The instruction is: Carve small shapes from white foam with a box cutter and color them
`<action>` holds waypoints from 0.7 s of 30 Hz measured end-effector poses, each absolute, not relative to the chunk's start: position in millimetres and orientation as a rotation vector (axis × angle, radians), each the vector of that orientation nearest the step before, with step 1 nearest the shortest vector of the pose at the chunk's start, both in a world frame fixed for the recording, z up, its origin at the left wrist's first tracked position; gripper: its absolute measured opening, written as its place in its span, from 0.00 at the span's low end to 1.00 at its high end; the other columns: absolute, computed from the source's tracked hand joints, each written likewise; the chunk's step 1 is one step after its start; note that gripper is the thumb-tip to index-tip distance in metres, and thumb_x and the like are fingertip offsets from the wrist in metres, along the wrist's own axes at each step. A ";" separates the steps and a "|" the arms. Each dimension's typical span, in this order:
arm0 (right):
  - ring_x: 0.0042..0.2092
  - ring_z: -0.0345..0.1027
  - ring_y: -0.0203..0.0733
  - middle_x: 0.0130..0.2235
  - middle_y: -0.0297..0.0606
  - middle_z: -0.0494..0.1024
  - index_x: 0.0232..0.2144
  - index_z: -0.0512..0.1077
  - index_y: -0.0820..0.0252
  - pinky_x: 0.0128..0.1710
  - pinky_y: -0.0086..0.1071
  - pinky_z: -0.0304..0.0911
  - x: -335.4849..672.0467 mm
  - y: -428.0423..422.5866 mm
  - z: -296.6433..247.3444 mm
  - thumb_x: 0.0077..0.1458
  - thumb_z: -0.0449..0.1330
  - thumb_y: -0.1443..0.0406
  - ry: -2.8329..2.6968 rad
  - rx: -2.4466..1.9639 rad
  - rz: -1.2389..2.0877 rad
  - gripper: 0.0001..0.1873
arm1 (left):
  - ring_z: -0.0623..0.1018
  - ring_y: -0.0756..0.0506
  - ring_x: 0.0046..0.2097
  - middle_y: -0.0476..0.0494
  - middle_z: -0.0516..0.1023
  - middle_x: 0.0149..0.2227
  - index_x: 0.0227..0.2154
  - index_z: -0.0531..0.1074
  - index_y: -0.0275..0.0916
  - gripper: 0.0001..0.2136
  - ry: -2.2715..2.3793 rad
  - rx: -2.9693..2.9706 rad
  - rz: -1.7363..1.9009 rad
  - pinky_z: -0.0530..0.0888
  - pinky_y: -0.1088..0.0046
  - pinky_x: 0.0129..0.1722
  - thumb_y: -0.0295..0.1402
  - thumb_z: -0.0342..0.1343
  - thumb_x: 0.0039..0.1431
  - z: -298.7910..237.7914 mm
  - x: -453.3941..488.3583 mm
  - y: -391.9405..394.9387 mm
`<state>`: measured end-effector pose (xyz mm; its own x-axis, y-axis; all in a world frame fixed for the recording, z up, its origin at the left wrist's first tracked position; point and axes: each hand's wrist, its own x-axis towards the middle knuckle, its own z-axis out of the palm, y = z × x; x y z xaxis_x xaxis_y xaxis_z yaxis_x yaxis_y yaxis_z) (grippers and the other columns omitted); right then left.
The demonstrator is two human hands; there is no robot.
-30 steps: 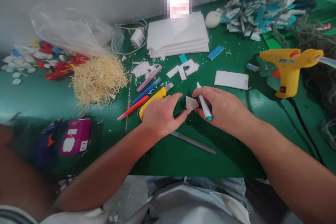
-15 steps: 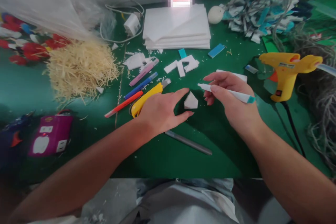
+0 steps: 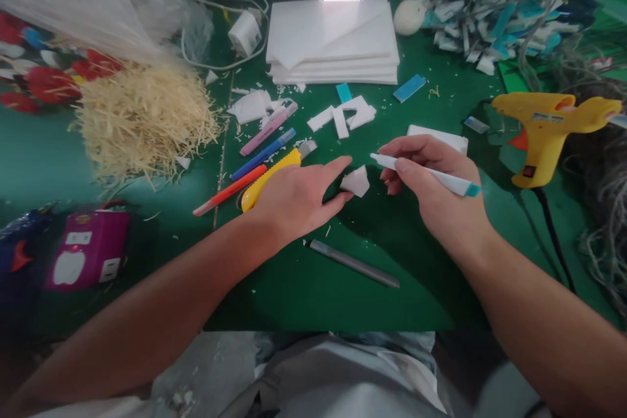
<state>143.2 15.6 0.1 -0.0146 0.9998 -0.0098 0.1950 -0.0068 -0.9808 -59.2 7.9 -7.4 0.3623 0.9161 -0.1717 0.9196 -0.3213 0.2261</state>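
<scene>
My left hand [image 3: 304, 196] has its thumb and index finger around a small, angular white foam piece [image 3: 356, 181]. The thumb meets the piece's lower edge; the index fingertip is close by its top, and the other fingers are hidden. My right hand [image 3: 435, 176] grips a white marker [image 3: 431, 174] with a teal end, its tip pointing left toward the piece. Under the left wrist lies a yellow utility knife [image 3: 272, 176]. A dark grey pen-like stick [image 3: 355, 263] rests nearer the table's front edge.
Orange [image 3: 230, 189], blue [image 3: 264, 153] and pink [image 3: 269, 128] markers lie left of the foam scraps [image 3: 341, 117]. White sheets [image 3: 333, 39] are stacked behind. At right stands a yellow glue gun [image 3: 541, 137]; straw [image 3: 147, 121] and a purple power box [image 3: 91, 249] are at left.
The foam piece has turned and tilted between my left fingers, and the thumb and index finger have drawn closer together. My right hand keeps the marker. The view has shifted slightly.
</scene>
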 end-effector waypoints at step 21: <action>0.28 0.70 0.40 0.29 0.33 0.77 0.34 0.77 0.49 0.28 0.38 0.70 149.6 14.4 4.9 0.60 0.62 0.64 -1.358 -1.217 0.861 0.04 | 0.67 0.50 0.25 0.53 0.67 0.22 0.22 0.64 0.40 0.18 1.323 2.051 0.310 0.61 0.73 0.28 0.40 0.56 0.66 9.0 -41.1 7.3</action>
